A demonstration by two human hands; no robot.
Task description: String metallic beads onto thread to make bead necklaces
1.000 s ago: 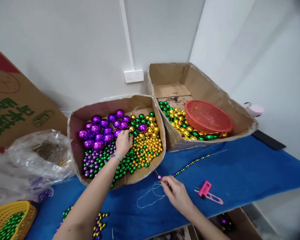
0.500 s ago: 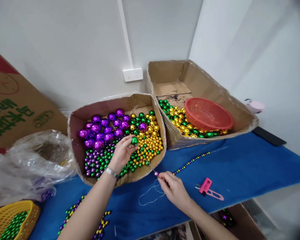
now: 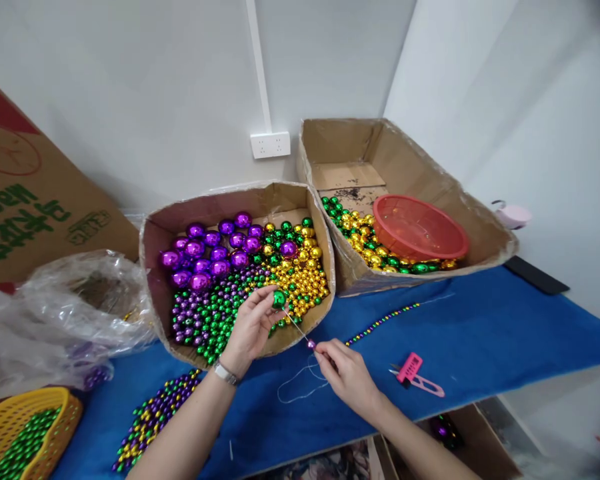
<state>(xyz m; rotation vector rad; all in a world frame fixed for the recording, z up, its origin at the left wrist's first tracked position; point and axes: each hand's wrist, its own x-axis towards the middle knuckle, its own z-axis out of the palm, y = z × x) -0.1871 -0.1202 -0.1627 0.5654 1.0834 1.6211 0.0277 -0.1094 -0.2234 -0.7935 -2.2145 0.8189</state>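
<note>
Green bead (image 3: 279,299) in left hand (image 3: 251,328) — perhaps against needle (image 3: 296,325)

- You have two hands: left (image 3: 253,327), right (image 3: 347,375)
- Your left holds one green bead (image 3: 279,299)
- Your right has one needle (image 3: 296,325), bearing one lilac bead (image 3: 311,344)
- Before you, two bead boxes: left (image 3: 154,267), right (image 3: 425,173)
- One red bowl (image 3: 420,247)
- One yellow basket (image 3: 63,430)
- One pink cutter (image 3: 410,369)
- One wall socket (image 3: 271,145)
- Loose beads (image 3: 300,283): too many for you to count
</note>
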